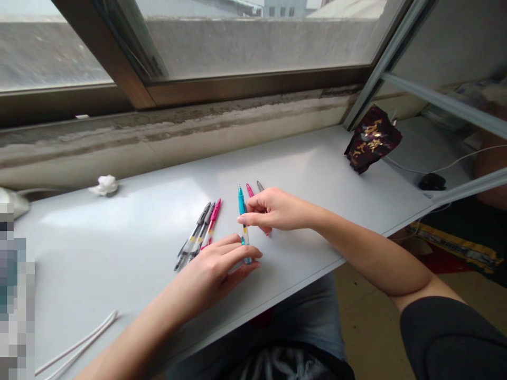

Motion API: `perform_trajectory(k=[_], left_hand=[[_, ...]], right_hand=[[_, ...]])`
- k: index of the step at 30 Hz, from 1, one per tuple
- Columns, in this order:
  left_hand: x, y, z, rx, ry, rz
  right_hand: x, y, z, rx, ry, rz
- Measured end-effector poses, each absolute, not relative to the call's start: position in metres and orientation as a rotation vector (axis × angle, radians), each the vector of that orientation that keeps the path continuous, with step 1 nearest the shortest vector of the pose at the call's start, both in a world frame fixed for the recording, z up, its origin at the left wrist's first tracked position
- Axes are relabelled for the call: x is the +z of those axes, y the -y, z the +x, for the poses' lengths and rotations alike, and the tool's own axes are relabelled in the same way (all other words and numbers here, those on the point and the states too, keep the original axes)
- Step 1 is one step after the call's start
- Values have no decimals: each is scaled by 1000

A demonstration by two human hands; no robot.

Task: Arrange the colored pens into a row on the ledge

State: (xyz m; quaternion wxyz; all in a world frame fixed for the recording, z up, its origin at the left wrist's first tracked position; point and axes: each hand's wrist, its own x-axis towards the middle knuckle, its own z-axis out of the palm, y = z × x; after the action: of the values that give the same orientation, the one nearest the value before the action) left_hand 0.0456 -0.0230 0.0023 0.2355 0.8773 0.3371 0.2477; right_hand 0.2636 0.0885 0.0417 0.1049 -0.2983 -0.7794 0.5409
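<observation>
A teal pen [241, 202] stands out between my two hands, its tip end pointing toward the window. My right hand [273, 209] pinches it around the middle. The fingers of my left hand [222, 262] are curled around its lower end. Left of it, a pink pen [215, 212] and grey-black pens [203, 215] lie side by side on the grey-white table [99, 243], partly behind my left hand. Another pink pen [250, 191] and a grey pen [260, 186] lie beyond my right hand, which partly covers them.
A crumpled white tissue [106, 184] lies near the back edge at left. A dark wrapper [373, 139] stands at the back right by a metal frame. White cable [89, 340] lies at front left. A black mouse [431, 182] is at far right.
</observation>
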Motion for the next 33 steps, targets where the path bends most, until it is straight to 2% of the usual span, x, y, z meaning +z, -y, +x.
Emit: perform_trajectory(k=[9,33], left_hand=[[3,21,47,725,-931,2424],[6,20,46,628,-944,2355]], right_hand=[[41,-87,260,1683,2204,-927],[42,-84,257,1542,2241,-1115]])
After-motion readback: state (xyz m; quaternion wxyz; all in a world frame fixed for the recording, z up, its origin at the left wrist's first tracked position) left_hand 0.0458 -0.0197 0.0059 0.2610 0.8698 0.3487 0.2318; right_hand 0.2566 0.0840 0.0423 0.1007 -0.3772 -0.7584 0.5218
